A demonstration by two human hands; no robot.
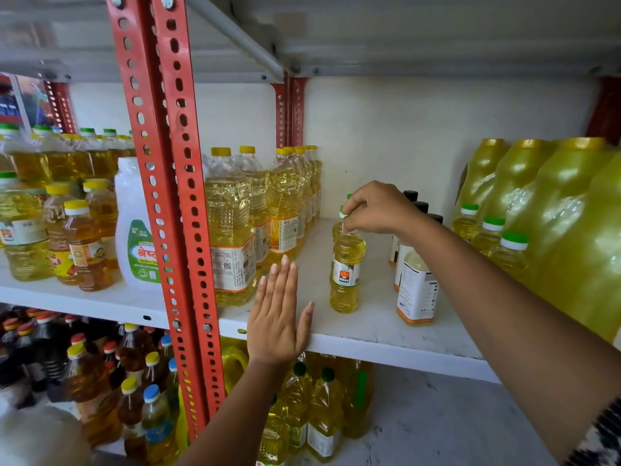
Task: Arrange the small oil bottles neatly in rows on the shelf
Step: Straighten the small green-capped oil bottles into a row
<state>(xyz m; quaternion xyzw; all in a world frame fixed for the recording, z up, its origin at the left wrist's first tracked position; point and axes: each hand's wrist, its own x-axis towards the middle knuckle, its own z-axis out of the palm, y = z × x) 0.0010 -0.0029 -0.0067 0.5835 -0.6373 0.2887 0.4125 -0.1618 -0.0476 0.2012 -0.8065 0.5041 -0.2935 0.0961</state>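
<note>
A small bottle of yellow oil (346, 270) with a white and green cap stands upright on the white shelf (376, 327), near its middle. My right hand (376, 210) grips it by the cap from above. Behind it, one or two more small bottles stand in a line, mostly hidden by the hand. Three small oil bottles (489, 235) with green caps stand in a row at the right, in front of big jugs. My left hand (277, 317) lies flat with fingers apart on the shelf's front edge, holding nothing.
Tall yellow-capped oil bottles (232, 227) stand in rows left of the bare patch. White bottles with black caps (416, 287) stand right of the held bottle. Large yellow jugs (564, 213) fill the right end. A red upright post (168, 183) divides the shelving. Lower shelves hold more bottles.
</note>
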